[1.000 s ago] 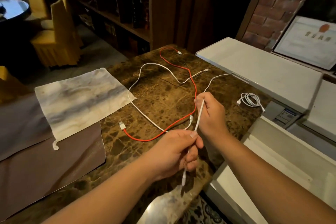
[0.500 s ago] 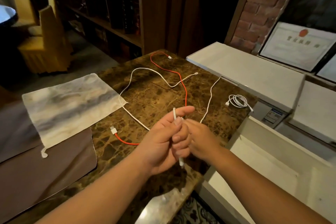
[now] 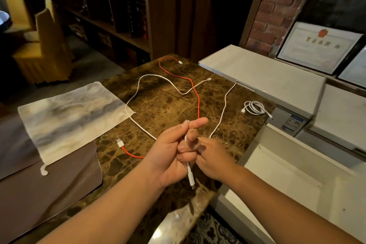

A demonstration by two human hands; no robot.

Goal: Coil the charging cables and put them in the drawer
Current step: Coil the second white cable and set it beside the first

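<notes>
Marble table point(image 3: 158, 109) at frame centre carries loose cables. Both hands have closed together low centre: left hand point(image 3: 170, 154) curls round the white cable point(image 3: 222, 109), plug dangling; right hand point(image 3: 212, 156) now meets it, fingers hidden. First loop seems begun.

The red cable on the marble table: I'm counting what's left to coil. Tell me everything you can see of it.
The red charging cable looks like thin, smooth rubbery cord, uncoiled and lying loose on the brown marble tabletop. A small white plug ends it at the far edge; a wider white plug ends it near the cloth. It crosses a loose white cable, and its middle is hidden behind the left hand. No hand visibly holds it.
</notes>
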